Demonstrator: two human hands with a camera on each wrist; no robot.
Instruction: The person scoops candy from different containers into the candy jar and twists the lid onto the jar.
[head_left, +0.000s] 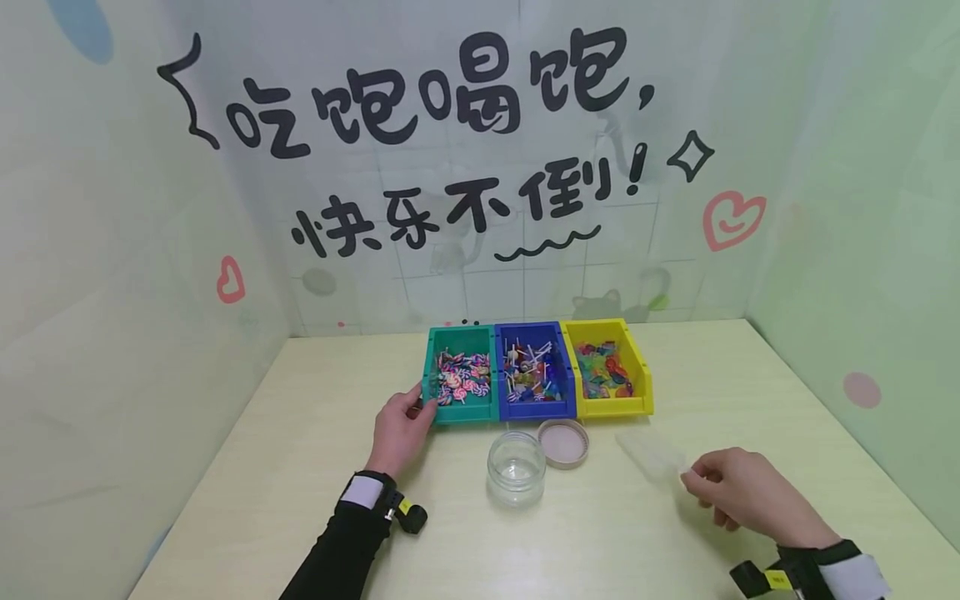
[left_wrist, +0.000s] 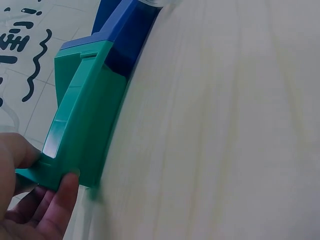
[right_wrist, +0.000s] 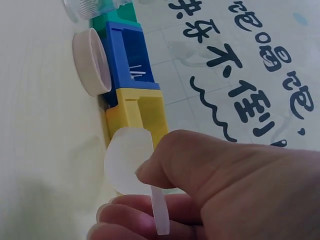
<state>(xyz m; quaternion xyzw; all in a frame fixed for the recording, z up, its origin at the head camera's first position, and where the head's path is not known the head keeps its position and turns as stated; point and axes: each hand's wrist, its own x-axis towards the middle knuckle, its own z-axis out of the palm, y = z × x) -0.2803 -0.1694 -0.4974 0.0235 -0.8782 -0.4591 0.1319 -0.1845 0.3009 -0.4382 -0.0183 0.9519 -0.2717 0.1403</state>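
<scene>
left hand (head_left: 397, 429) grips corner of green bin (head_left: 468, 413) between thumb and fingers; right hand (head_left: 746, 492) pinches pale scoop (right_wrist: 127, 157) by handle; hands well apart, glass jar (head_left: 516, 477) between.

The partly filled green bin (head_left: 461, 413) sits upright, well left of a pale, translucent scoop (head_left: 649, 454).

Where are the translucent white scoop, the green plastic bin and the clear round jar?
Translucent white scoop (right_wrist: 128, 157), right wrist view: broad bowl.
Green plastic bin (head_left: 467, 413), head view: front wall.
Clear round jar (head_left: 516, 481), head view: body.
</scene>
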